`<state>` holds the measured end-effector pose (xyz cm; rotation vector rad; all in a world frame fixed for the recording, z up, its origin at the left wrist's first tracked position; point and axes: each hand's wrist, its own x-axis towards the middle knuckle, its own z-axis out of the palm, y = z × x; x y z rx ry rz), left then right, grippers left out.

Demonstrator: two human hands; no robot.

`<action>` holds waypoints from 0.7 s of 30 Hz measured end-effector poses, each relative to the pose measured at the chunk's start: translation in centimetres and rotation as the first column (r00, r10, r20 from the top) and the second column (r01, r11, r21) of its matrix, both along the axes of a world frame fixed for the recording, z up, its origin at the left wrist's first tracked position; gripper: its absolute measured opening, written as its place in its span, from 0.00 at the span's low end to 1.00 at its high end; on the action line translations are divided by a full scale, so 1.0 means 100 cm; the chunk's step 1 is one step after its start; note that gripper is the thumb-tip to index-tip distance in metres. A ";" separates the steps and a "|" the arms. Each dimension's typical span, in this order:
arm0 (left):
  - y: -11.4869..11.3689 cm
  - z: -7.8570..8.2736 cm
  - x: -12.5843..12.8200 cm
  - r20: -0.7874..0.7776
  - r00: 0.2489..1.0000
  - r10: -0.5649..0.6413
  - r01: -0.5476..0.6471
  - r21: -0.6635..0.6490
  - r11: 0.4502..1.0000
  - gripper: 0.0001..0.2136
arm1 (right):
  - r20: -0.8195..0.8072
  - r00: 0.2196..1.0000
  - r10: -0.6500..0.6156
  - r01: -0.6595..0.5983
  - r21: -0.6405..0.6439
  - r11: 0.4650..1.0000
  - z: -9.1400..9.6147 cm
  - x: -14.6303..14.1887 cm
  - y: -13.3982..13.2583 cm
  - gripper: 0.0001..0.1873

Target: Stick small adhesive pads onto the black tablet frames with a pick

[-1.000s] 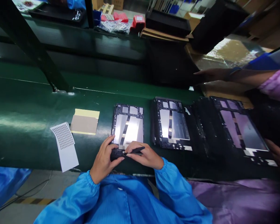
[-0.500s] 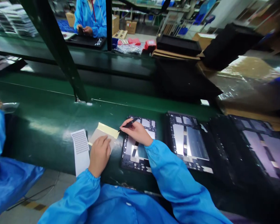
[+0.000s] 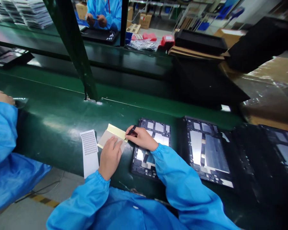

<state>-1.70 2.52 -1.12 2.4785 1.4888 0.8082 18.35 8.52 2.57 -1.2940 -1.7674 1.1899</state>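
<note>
My left hand lies with its fingers stretched over a beige sheet, pressing it to the bench. A pale yellow strip runs along the sheet's far edge. In my right hand is a pair of slim black tweezers, gripped like a pen. Their tip is at the right end of the yellow strip; whether it touches is hard to make out. Left of the sheet lies a white label sheet with rows of small dark labels. Partly under my right forearm is an opened tablet housing.
More tablet housings lie to the right. A green post rises from the bench ahead. A co-worker's sleeve is close on the left. Another person handles something across the line. Black trays stand at the back right.
The view has shifted, so the bench items appear further right. My right hand has come closer to my left, its tweezers still at the yellow strip's right end. My left hand stays on the sheet.
</note>
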 end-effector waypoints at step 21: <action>-0.005 0.020 0.008 0.139 0.990 -0.040 0.038 0.020 0.999 0.16 | -0.247 0.968 -0.049 0.070 0.076 0.995 0.038 0.091 -0.132 0.04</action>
